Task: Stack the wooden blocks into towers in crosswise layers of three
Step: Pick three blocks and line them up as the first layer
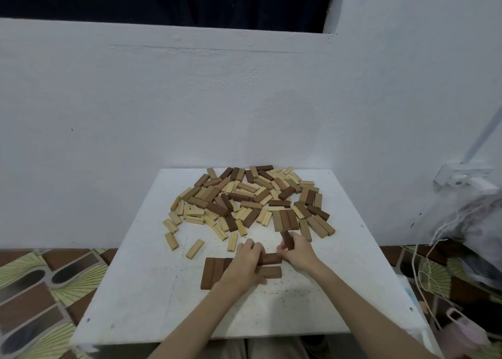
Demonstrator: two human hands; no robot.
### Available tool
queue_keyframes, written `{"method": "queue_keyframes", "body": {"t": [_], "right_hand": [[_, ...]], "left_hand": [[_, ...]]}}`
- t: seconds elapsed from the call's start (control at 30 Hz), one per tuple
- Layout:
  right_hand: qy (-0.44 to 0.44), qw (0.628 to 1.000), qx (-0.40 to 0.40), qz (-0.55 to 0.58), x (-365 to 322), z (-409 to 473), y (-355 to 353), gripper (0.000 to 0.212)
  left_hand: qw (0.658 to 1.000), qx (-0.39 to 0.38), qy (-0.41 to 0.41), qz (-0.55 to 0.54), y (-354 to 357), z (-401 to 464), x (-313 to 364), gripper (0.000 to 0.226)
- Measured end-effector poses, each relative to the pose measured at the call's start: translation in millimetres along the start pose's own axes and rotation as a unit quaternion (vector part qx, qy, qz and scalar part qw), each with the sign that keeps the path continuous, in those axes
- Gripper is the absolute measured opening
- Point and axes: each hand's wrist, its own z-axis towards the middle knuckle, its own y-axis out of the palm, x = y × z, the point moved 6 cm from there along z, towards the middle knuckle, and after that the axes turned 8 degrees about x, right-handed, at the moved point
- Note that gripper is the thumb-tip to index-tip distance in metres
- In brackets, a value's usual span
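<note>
Upright, dark block (287, 239) between right hand (297, 252) fingers (282, 247).

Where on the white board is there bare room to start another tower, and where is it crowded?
Bare patches: the near strip of the white board in front of the dark block layer, and both side margins beside the loose pile. Crowded: the far half under the pile, and the middle around the left hand and right hand.
</note>
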Motion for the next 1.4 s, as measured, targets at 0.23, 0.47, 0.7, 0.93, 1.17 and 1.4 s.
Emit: {"method": "queue_keyframes", "body": {"t": [0.23, 0.47, 0.7, 0.93, 1.17, 1.4], "right_hand": [[-0.004, 1.0, -0.005, -0.019, -12.4, 14.9, -7.6, 0.025], [-0.076, 0.984, -0.073, -0.146, -25.7, 16.8, 9.3, 0.019], [-0.086, 0.975, -0.09, -0.183, -25.2, 17.1, 24.9, 0.036], [-0.081, 0.978, -0.102, -0.161, -23.9, 16.0, 20.2, 0.043], [-0.013, 0.984, -0.103, -0.142, -7.6, 15.5, 2.1, 0.058], [0.026, 0.995, -0.074, -0.066, -1.5, 8.9, -1.4, 0.052]], "left_hand": [[0.996, -0.066, -0.053, -0.028, 1.1, 8.3, -3.9, 0.077], [0.995, -0.042, -0.065, -0.06, 2.0, 8.7, -7.6, 0.071], [0.989, -0.037, -0.1, -0.099, -1.3, 7.0, -11.3, 0.069], [0.985, -0.019, -0.104, -0.135, -1.9, 5.1, -11.4, 0.066], [0.975, -0.026, -0.137, -0.171, 0.6, 5.4, -14.1, 0.07], [0.967, -0.02, -0.163, -0.193, 3.4, 5.8, -14.9, 0.067]]}}
